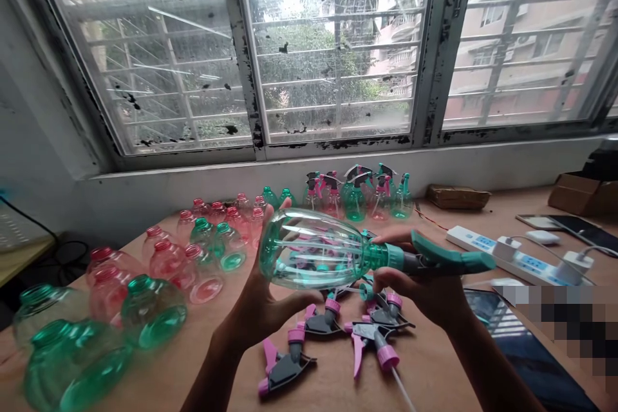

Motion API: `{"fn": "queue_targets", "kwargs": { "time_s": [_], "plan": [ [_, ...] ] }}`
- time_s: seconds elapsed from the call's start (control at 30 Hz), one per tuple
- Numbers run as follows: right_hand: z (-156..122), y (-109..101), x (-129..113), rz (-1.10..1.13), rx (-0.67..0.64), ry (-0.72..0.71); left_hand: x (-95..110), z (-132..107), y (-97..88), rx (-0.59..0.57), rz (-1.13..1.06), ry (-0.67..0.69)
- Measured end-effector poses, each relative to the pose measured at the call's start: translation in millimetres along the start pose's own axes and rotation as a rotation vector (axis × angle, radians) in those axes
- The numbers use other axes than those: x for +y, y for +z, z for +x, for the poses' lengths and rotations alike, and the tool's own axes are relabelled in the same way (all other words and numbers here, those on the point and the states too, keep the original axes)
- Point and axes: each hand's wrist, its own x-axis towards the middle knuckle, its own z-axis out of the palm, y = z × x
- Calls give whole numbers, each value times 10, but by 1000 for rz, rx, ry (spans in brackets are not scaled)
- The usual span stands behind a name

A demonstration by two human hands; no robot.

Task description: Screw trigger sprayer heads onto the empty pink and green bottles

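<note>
I hold a clear green spray bottle [313, 251] on its side above the wooden table [434, 360]. My left hand [265, 299] cups the bottle's wide body from below, thumb on its base. My right hand [415, 290] grips the neck where a teal and grey trigger sprayer head [444, 261] sits on the bottle, pointing right. Under my hands lie several loose pink and grey trigger heads [333, 328] with dip tubes.
Several empty pink and green bottles [159, 283] lie at the left. Finished bottles with sprayers [357, 196] stand by the window sill. A white power strip [512, 257], a phone [570, 225], cardboard boxes [458, 196] and a dark tablet [526, 354] are at the right.
</note>
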Motion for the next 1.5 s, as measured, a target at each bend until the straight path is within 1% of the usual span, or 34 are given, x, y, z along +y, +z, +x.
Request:
{"fn": "queue_targets", "kwargs": {
  "time_s": [0.1,0.17,0.2,0.33,0.37,0.4,0.47,0.53,0.6,0.67,0.73,0.83,0.9,0.97,1.07,1.13,1.2,1.33,1.43,1.5],
  "plan": [
    [6,1,23,-11,-15,-3,17,-1,-20,-6,-51,-80],
    [17,-3,25,-14,-24,3,-4,-7,-14,10,-34,-85],
    [22,-6,21,-20,-28,5,-24,-10,-6,20,-17,-64],
    [24,-17,5,-38,-32,-4,-98,-10,25,50,1,106],
    [19,-16,5,-39,-36,-7,-97,-7,25,57,9,127],
    [14,-14,6,-41,-39,-9,-86,-6,19,62,23,119],
    [6,-7,9,-48,-43,-15,-42,-5,-2,57,30,46],
    [6,0,7,-49,-43,-26,3,-6,-27,14,-14,-53],
    [16,2,-3,-38,-39,-20,18,-7,-38,-13,-46,-100],
    [28,1,-16,-18,-29,-7,-8,-4,-30,15,-13,-69],
    [37,-1,-24,-8,-27,5,-60,2,-12,76,39,29],
    [36,7,-13,-28,-35,-13,-116,5,2,118,68,139],
    [31,15,1,-43,-42,-31,-109,-2,-13,111,94,121],
    [30,21,6,-48,-42,-41,-75,-12,-40,76,97,64],
    [41,23,-16,-50,-43,-27,-33,-22,-69,27,36,7],
    [54,23,-38,-44,-35,-21,-45,-21,-65,32,26,-9],
    [65,23,-57,-38,-31,-14,-88,-16,-46,60,50,-3],
    [66,20,-65,-24,-39,3,-153,-6,-17,102,99,68],
    [51,14,-41,-17,-35,-7,-104,-2,-38,78,191,52],
    [45,11,-26,-27,-39,-8,-55,-1,-64,48,208,23]
  ]
}}
